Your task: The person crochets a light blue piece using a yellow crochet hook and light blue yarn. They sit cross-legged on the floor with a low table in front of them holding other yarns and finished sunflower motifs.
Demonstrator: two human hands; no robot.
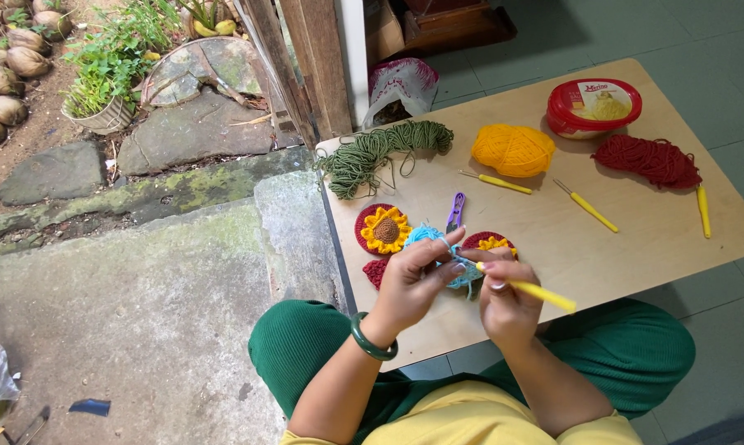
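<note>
My left hand (413, 280) pinches a small light-blue crochet piece (463, 276), with blue yarn running over its fingers from a blue yarn ball (423, 234). My right hand (506, 301) grips a yellow-handled crochet hook (537, 290) whose tip is in the blue piece. Both hands hover over the near edge of a low wooden table (636, 239). Just beyond them lie a red and yellow crocheted sunflower (383, 229), a second one (491, 242) partly hidden, and a small dark red piece (375, 272).
On the table: a green yarn skein (380, 152), yellow yarn ball (513, 150), red yarn skein (648, 160), purple snips (455, 211), three spare yellow hooks (586, 206), a red-lidded tub (593, 107). Concrete step, stones and potted plants lie left.
</note>
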